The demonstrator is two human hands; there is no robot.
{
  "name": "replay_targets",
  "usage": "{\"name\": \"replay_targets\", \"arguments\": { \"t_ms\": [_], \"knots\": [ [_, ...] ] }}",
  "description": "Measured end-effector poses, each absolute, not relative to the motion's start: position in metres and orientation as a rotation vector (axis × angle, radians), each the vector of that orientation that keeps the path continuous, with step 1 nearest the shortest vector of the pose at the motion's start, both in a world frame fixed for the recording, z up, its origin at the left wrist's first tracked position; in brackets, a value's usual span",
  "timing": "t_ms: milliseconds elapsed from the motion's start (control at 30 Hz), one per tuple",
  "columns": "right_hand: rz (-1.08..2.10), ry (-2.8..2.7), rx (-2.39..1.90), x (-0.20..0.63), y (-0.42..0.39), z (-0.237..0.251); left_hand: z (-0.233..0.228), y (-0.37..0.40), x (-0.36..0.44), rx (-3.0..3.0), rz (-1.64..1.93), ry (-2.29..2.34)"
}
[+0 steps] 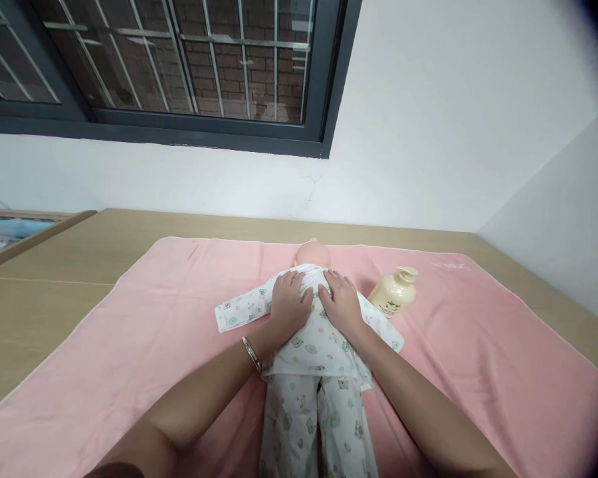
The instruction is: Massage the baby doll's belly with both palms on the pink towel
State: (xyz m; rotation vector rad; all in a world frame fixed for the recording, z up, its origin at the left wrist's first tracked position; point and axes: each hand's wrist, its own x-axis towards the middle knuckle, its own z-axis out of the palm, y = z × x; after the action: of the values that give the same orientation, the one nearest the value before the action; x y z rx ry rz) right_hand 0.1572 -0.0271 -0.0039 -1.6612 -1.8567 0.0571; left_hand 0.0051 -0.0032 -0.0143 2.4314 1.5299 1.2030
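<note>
While both forearms reach forward from the near edge, the baby doll lies lengthwise on its back in the middle of a pink towel, legs toward the person and head away. Nearest of all, the doll's printed trouser legs run off the bottom of the view between the two arms. Just beyond them, the matching white printed top covers the doll's trunk, its sleeves spread out to either side.

On the doll's chest the left hand lies flat, palm down, fingers stretched out and close together, gripping nothing; a thin silver bangle circles that wrist. Beside it, on the other half of the doll's chest, the right hand rests the same way, fingers extended and pressed onto the cloth, holding nothing. The two hands nearly meet over the doll's midline.

To the right of the doll's shoulder, just beside the spread sleeve, a cream pump bottle lies tilted on the towel. Beyond the hands, the doll's bare head points toward the wall.

Around the towel shows the wooden desk. Farther off than the doll's head rises a white wall, with a dark-framed barred window above and left of the doll.
</note>
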Motion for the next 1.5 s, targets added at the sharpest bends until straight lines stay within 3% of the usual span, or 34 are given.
{"name": "replay_targets", "arguments": {
  "t_ms": [533,767,1067,1500],
  "knots": [
    [0.017,-1.874,-1.677,0.157,-0.029,-0.003,-0.013,-0.007,0.005,2.405,1.248,1.534],
    [-0.359,-1.952,-1.671,0.145,-0.042,-0.003,-0.011,-0.014,0.005,2.435,1.459,1.554],
    [-0.353,-2.099,-1.766,0.128,-0.069,0.011,-0.017,-0.003,0.003,2.377,1.260,1.442],
    [0.125,-2.031,-1.767,0.149,-0.041,0.015,-0.008,-0.010,0.004,2.428,1.348,1.399]
  ]
}}
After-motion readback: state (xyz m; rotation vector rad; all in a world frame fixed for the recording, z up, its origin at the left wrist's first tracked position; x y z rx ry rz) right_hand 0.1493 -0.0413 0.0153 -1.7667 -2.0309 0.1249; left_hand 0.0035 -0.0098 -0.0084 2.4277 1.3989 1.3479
